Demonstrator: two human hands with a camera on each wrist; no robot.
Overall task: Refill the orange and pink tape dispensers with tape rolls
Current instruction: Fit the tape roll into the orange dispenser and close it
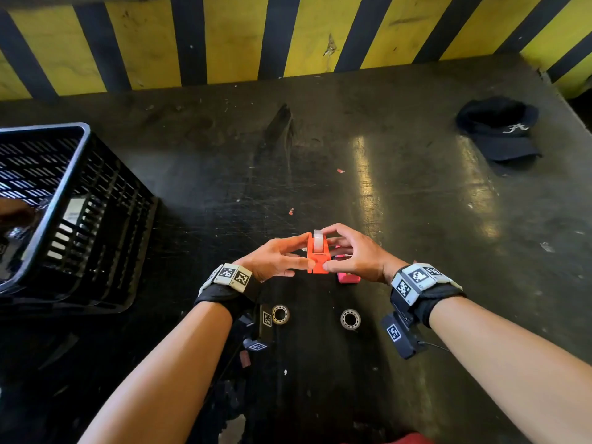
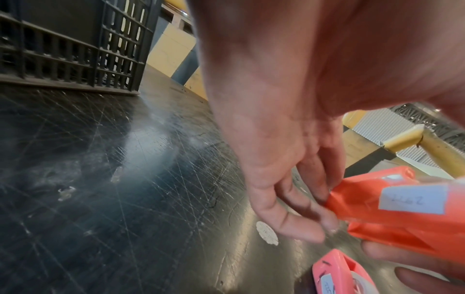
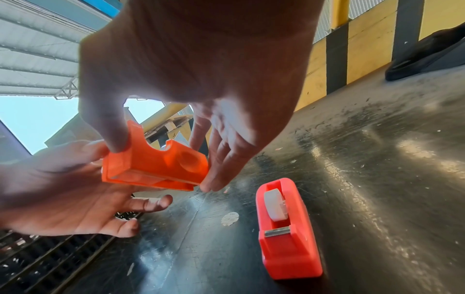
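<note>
Both hands hold the orange tape dispenser [image 1: 318, 257] just above the dark table, with a whitish tape roll [image 1: 318, 239] sitting in its top. My left hand [image 1: 302, 251] grips its left side between thumb and fingers. My right hand [image 1: 330, 251] pinches the right side, thumb [image 3: 110, 129] at one end and fingertips [image 3: 211, 183] at the other end of the orange dispenser [image 3: 156, 165]. The pink dispenser [image 3: 286, 230] lies on the table beneath my right hand and holds a white roll [image 3: 275, 206]. Two loose tape rolls [image 1: 281, 314] [image 1: 350, 319] lie flat near my wrists.
A black slatted crate [image 1: 80, 193] stands at the left. A black cap [image 1: 499, 133] lies at the far right. A yellow-and-black striped wall [image 1: 288, 36] closes the table's far edge. A round white sticker [image 2: 266, 232] is on the scratched tabletop.
</note>
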